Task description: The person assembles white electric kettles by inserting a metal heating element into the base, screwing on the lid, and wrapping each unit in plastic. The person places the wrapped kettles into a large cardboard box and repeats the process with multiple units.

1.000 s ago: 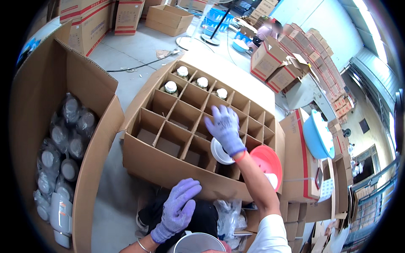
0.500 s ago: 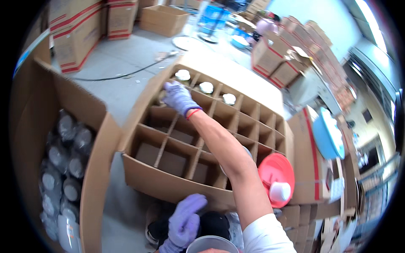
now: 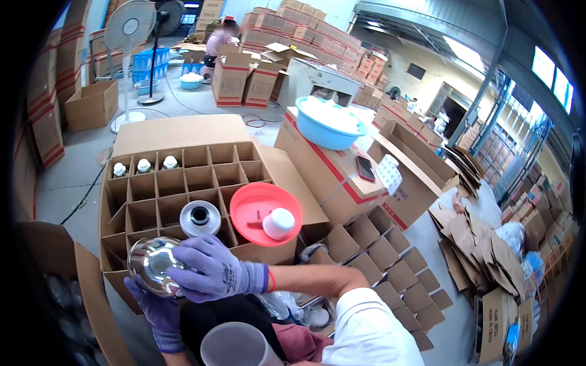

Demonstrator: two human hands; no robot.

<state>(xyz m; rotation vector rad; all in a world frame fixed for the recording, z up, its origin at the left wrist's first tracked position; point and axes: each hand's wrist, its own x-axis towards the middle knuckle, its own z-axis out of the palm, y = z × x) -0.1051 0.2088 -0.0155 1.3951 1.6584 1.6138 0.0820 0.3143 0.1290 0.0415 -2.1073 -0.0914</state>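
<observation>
Both my hands, in purple gloves, are around a shiny silvered glass flask liner [image 3: 152, 265] at the near left. My left hand [image 3: 155, 311] is curled under its lower side, fingers partly hidden. From the right, my right hand [image 3: 210, 268] grips its other side. Just beyond is a divided cardboard carton [image 3: 183, 189], with several white-capped pieces [image 3: 144, 165] in its far left cells. A white round piece with a black centre [image 3: 200, 218] sits at the carton's near cells. Beside it a red basin [image 3: 262, 198] holds a white cup [image 3: 279, 223] and small dark red bits.
Another carton [image 3: 88, 293] with clear-wrapped pieces stands at the left. A translucent tub [image 3: 238, 346] is close to my body. Cardboard dividers [image 3: 372, 262] lie on the right. A blue basin [image 3: 329, 125] of white pieces and a phone [image 3: 365, 169] rest on a closed carton. A person [image 3: 221, 43] is far back.
My right hand has come back from the far left cells to the near side. Both hands now hold the silvered flask liner. The view has swung to the right.
</observation>
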